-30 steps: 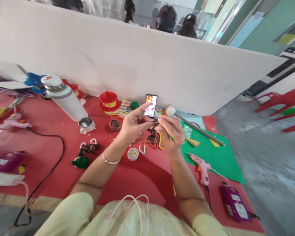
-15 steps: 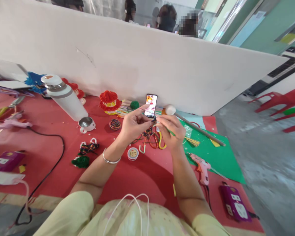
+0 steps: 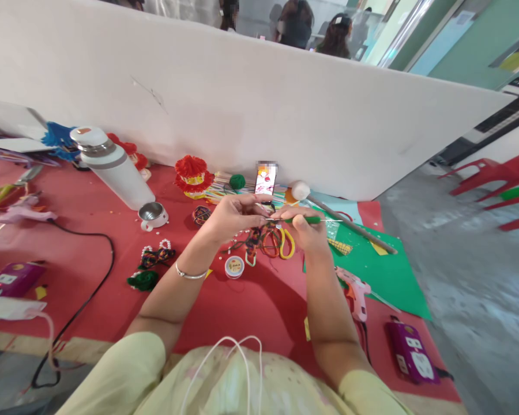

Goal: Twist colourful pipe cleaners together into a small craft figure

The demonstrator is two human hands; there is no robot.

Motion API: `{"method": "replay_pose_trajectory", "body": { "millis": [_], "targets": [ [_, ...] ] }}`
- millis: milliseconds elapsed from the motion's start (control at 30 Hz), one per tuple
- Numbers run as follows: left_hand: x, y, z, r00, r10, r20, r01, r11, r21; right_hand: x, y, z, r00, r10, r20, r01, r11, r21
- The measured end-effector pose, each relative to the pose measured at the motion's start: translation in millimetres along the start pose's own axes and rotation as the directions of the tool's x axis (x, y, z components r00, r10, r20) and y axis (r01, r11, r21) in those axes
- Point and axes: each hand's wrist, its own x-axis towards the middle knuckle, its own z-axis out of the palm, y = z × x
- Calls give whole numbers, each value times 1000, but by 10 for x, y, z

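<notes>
My left hand pinches the end of a thin green pipe cleaner above the red table cover. The same green stem passes through my right hand, which grips it and holds it level. Both hands meet over a heap of coloured pipe cleaners lying on the cover. A small round tub sits just below my left wrist. A phone leans upright against the white partition behind my hands.
A white flask and a small steel cup stand at left. A red pompom figure is behind. A pink glue gun and purple power strip lie at right on green paper. A black cable crosses the left.
Both hands dropped lower toward the pipe-cleaner heap. The green stem in my right hand turned from slanting to level, pointing right.
</notes>
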Motion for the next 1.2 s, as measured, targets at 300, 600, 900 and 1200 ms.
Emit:
{"method": "replay_pose_trajectory", "body": {
  "millis": [300,600,900,1200],
  "targets": [
    [-9,0,-21,978,174,-116,-121,924,364,-11,-267,-107,996,72,45,-72,997,5],
    [-15,36,-2,990,111,-91,-83,960,268,-14,-186,-12,996,81,34,-83,994,72],
    [-20,-87,113,973,187,-134,-155,964,217,-4,-142,23,995,-45,-94,38,997,-70],
    [-49,-117,212,911,323,-256,-215,902,374,13,-186,33,961,-272,45,264,860,-437]
  ]
}}
